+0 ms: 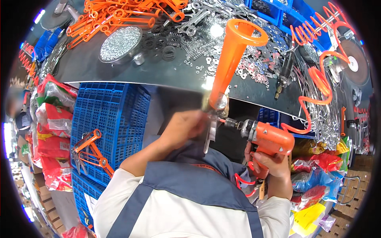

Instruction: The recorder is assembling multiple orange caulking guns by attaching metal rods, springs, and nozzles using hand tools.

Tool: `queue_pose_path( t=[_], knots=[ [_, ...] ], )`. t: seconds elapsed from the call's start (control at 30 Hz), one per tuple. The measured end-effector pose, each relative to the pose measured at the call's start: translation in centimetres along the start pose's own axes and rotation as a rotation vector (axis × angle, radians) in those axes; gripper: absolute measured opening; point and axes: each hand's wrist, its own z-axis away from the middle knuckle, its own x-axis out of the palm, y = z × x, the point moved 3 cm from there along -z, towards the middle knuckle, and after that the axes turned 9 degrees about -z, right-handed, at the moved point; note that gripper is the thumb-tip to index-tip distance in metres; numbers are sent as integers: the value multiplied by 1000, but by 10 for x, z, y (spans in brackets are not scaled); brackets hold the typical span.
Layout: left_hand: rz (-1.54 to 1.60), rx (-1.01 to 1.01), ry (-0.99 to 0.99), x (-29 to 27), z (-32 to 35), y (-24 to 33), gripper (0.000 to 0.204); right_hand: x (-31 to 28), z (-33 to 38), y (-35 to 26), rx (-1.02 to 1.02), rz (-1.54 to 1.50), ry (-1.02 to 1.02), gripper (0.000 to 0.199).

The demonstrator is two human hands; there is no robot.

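Observation:
My right hand (274, 160) is wrapped round the grip of an orange air screwdriver (274, 139), whose bit points left. That bit reaches the metal lower end of an orange-handled tool (230, 63); whether it touches a screw there cannot be made out. The tool stands upright over the table's front edge, its ring end at the top and a narrow metal piece hanging below. My left hand (184, 129), smeared by motion, is closed at this lower end, and its fingertips are partly hidden. A red coiled air hose (313, 99) runs near the screwdriver.
Across the dark table (166, 75) lie orange handles (115, 20), loose springs and small metal parts. A round dish (121, 44) holds tiny silvery pieces. Blue crates (105, 119) stand at left, with orange-handled tools (93, 150). A black air tool (285, 73) lies at right.

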Motion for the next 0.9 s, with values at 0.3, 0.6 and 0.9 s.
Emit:
queue_pose_path(
  t=[0.3,0.6,0.9],
  knots=[
    [-885,695,432,18,-15,38,23,-13,-40,-35,95,388,184,45],
    [-839,840,396,22,-39,14,29,6,-81,-64,-131,859,-184,31],
    [-635,869,396,22,-46,11,38,31,-118,-94,122,1162,-312,25]
  ],
)
